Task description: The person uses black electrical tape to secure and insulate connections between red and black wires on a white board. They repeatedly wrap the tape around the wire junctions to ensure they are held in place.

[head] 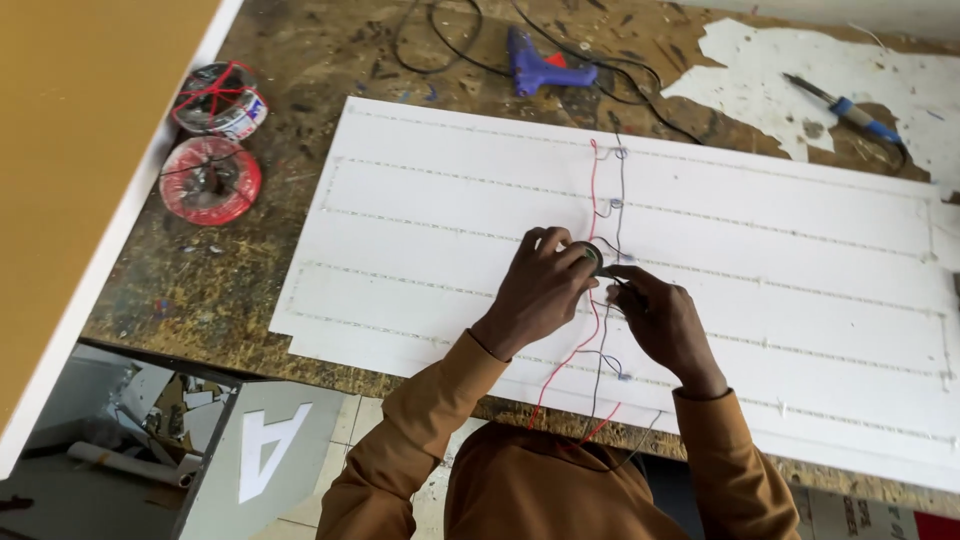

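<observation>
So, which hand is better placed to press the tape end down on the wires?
Probably the right hand. Its fingertips already touch the wires on the white board, beside the tape roll. The left hand is wrapped around that roll, so it is occupied.

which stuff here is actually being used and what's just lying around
In use:
left hand holding a small dark roll
right hand at the wires
red wire
dark wire
white board

Lying about:
purple glue gun
blue-handled tool
red wire coil
second wire coil
</observation>
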